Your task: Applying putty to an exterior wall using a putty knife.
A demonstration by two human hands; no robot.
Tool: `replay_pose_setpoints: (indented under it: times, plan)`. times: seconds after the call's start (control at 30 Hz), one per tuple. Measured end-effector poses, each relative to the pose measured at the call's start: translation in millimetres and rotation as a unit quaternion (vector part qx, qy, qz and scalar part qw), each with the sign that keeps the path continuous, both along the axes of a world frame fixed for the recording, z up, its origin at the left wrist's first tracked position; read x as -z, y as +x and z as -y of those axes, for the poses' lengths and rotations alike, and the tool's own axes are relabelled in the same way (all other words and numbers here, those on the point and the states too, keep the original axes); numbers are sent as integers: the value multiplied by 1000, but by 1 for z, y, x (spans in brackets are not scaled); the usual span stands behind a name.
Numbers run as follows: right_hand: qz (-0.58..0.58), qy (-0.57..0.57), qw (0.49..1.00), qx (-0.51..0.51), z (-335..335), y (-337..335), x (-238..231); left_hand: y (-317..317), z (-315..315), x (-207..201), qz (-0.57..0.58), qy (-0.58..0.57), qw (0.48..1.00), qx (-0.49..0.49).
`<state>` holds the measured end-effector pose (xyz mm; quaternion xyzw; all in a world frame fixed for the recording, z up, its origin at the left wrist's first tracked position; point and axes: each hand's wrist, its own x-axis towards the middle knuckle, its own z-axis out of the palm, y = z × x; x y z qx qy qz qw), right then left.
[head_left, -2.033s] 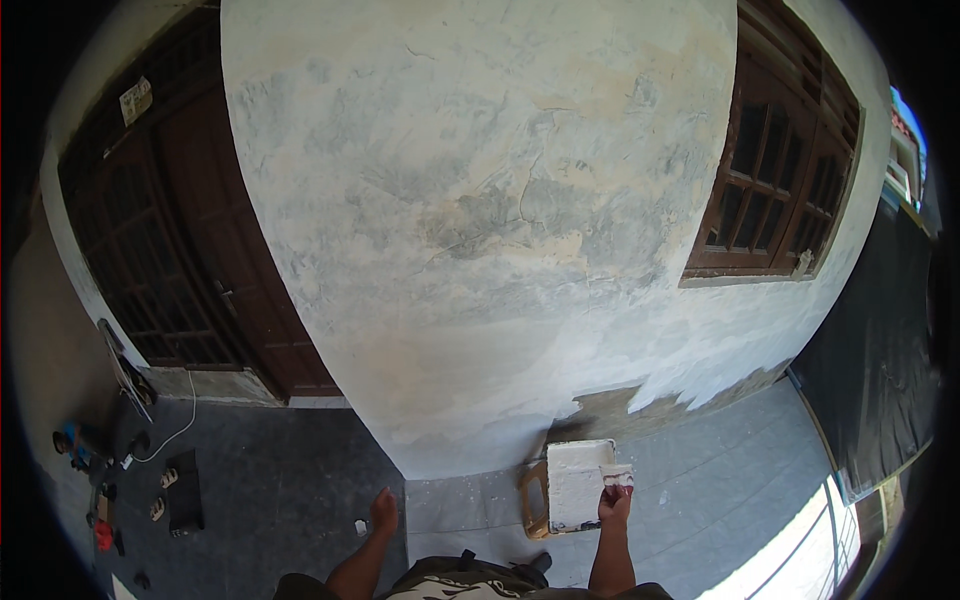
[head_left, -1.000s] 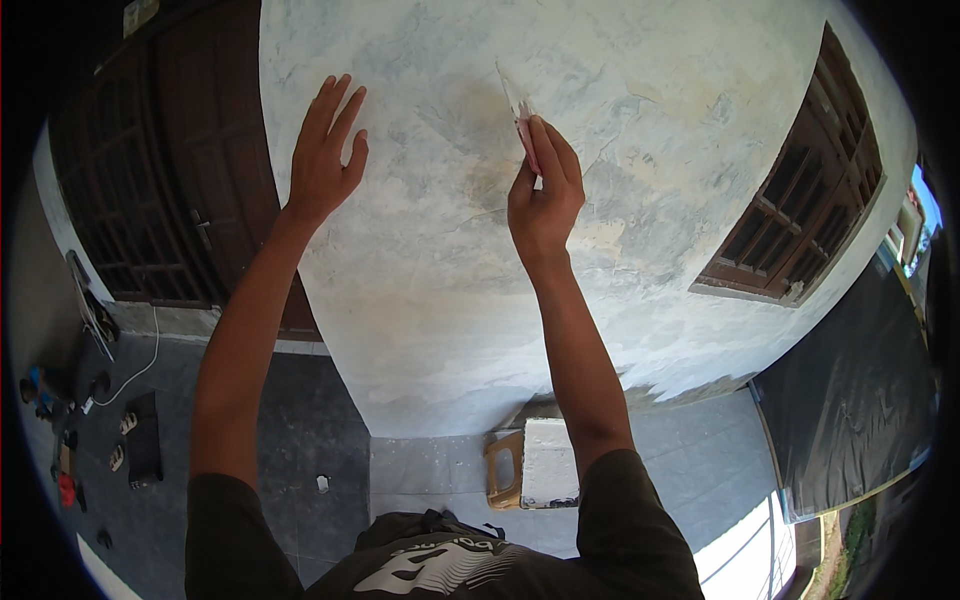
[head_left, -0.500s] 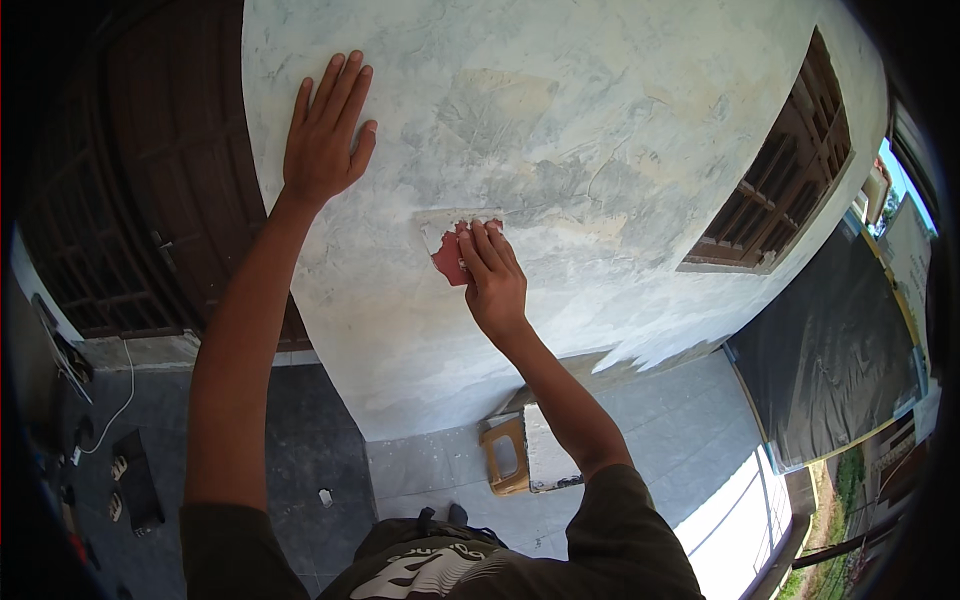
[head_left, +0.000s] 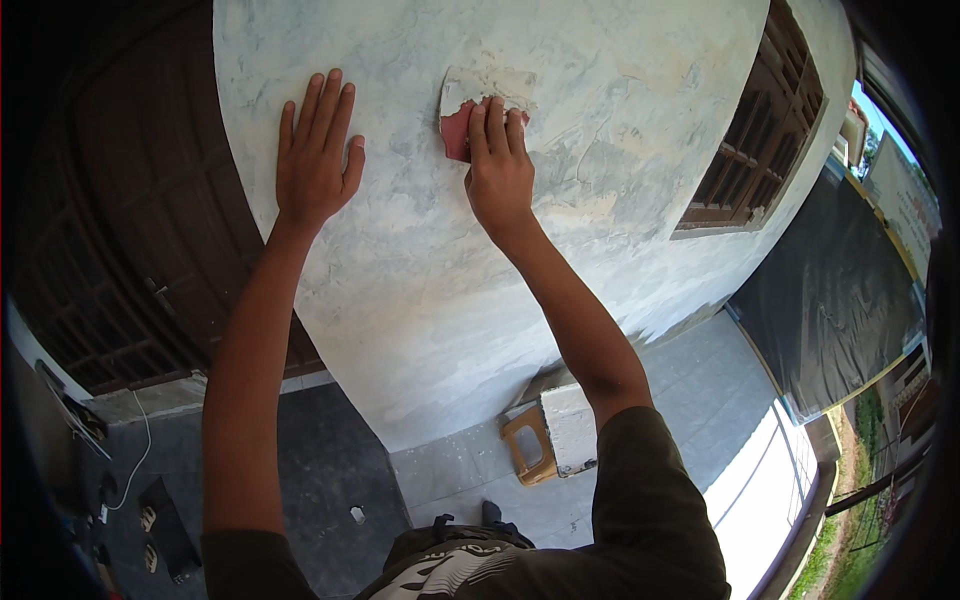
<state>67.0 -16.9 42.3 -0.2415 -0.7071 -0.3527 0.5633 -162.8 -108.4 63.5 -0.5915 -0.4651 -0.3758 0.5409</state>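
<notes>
Since half a second ago the right hand [head_left: 497,170] has slid the red sheet of sandpaper [head_left: 456,130] up the wall [head_left: 430,290]; left hand [head_left: 315,155] has barely shifted. We see the right grip flat: fingers pressed over the sandpaper, pinning it to the plaster, not curled round it. The sheet sits high on the wall, just under a pale rough patch [head_left: 490,85] of filler, touching its lower edge. Left grip is wide, palm and spread fingers braced on bare wall, holding nothing. Progress, as we judge it: early. The patch edge looks ragged and unblended, and most of the mottled wall looks unworked. Small stool [head_left: 528,448] and white block [head_left: 568,428] on the floor below.
</notes>
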Motion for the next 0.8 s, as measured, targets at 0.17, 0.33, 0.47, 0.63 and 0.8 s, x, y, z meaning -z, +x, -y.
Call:
replay_pose_setpoints:
  times: [0.17,0.33,0.47,0.63,0.8]
  plan:
    - [115,-104,987,-31,39,8,128,-6,0,-1,-4,1,1000,6]
    - [82,-495,837,-219,86,56,185,-7,1,0,-12,-9,1000,-5]
    - [-79,-624,693,-351,78,84,177,-3,1,0,-9,-8,1000,-15]
    - [-269,-616,599,-435,44,96,123,-2,0,1,-8,-9,1000,-14]
    - [-241,-448,784,-356,16,91,34,-7,2,-1,-15,-15,1000,3]
